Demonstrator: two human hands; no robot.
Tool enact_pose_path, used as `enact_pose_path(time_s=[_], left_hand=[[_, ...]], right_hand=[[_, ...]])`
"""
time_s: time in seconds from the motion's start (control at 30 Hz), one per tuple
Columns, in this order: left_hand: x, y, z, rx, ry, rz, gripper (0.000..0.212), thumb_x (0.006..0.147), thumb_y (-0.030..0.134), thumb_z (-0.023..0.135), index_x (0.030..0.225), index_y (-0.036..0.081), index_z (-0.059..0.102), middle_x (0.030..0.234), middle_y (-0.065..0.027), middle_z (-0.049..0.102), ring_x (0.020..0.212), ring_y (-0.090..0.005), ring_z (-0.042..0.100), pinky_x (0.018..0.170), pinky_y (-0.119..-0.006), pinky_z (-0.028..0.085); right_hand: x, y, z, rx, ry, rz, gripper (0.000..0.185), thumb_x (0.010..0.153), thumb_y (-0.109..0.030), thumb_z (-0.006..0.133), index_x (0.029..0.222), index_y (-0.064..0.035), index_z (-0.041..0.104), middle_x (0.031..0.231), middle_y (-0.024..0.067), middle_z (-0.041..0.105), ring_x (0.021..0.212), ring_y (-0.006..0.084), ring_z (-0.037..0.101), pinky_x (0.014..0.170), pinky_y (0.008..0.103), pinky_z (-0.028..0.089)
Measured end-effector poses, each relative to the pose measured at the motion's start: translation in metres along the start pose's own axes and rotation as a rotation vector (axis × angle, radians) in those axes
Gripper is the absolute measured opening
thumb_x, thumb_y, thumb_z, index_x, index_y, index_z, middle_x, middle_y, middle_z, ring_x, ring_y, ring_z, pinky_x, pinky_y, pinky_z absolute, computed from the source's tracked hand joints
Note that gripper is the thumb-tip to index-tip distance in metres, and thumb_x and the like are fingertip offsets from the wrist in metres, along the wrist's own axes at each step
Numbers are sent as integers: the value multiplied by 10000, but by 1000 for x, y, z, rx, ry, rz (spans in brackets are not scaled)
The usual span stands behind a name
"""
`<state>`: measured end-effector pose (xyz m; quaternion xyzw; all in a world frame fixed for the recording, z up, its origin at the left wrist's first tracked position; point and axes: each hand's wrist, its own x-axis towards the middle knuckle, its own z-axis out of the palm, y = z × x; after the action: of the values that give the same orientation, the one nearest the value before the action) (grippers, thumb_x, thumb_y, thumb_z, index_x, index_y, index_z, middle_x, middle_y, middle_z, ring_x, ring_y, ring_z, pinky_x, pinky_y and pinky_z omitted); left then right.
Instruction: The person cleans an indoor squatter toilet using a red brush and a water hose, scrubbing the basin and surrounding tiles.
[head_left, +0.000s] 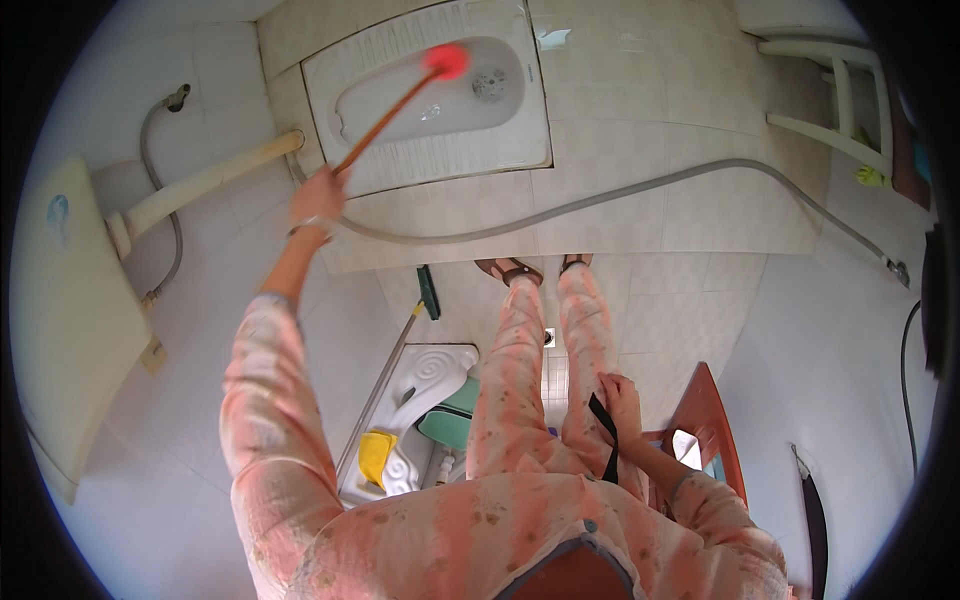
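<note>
My left hand (319, 199) is closed around the brown stick handle of a plunger (390, 116). Its round red head is blurred and appears over the bowl of a white squat toilet (431, 161), left of the dark-spotted drain. The picture does not settle whether the head touches the bowl. My right hand (622, 405) is by my right leg, fingers bent against the patterned trousers. A black strap (606, 431) hangs beside that hand; whether the fingers grip anything is unclear.
A grey hose (555, 217) crosses the raised tiled step. At left are a cistern (82, 322) and its pipe (210, 180). Below stand a green-headed floor brush (428, 292), a white corner shelf (431, 367) with a yellow cloth (376, 454), and a green basin (450, 424). A red-brown stool (701, 405) is right.
</note>
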<state>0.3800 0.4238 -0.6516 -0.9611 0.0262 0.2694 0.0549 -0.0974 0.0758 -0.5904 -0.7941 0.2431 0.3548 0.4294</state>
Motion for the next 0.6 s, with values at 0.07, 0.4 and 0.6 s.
enact_pose_path(time_s=[0.07, 0.4, 0.6], left_hand=[[15, 70, 7, -9, -99, 51, 439, 890, 467, 452, 907, 48, 581, 895, -215, 628, 876, -399, 588, 752, -479, 456], [-17, -71, 15, -53, -69, -241, 425, 885, 444, 479, 973, 44, 592, 928, -223, 619, 897, -398, 574, 754, -460, 455], [-1, 48, 16, -74, -54, 32, 408, 903, 428, 442, 941, 44, 575, 913, -201, 624, 884, -407, 573, 743, -470, 454]], right_hand=[[1, -5, -3, -125, 43, -112, 420, 771, -34, 593, 1185, -40, 524, 1047, 179, 536, 920, 332, 528, 794, 352, 443], [-1, 8, 0, -80, 16, -15, 407, 776, -14, 543, 1180, -64, 541, 1071, 163, 535, 968, 331, 523, 840, 378, 441], [1, 6, -7, -196, 74, -188, 434, 757, -111, 614, 1176, -45, 523, 1047, 175, 519, 959, 342, 504, 819, 376, 423]])
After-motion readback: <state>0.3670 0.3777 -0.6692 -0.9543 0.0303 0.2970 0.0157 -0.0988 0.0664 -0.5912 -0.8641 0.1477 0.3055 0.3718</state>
